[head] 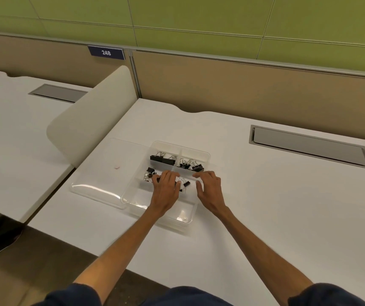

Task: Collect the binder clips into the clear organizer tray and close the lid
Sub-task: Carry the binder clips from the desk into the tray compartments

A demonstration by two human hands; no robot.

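A white table (265, 206) carries everything, with a grey cable hatch (309, 149) set into it toward its far right edge. Near the table's left edge, about midway between near and far, sits the clear tray (137, 196), divided into compartments. Its lid (102, 173) lies flat on the table on the tray's left side, touching it, so the tray is uncovered.

The left hand (166, 186) reaches over the middle of the tray, palm down, fingers curled down among the clips there; whether it grips one cannot be told. The right hand (208, 188) hovers at the tray's right rim, fingers spread apart and holding nothing.

Black binder clips (162, 159) with silver handles fill the far left compartment, and another bunch (191, 166) lies in the far right compartment. More clips (149, 173) are in the middle row, some just left of the left hand and some (186, 183) between the two hands. The nearest compartment holds no clips.

A small red scrap (117, 167) shows under or on the lid.
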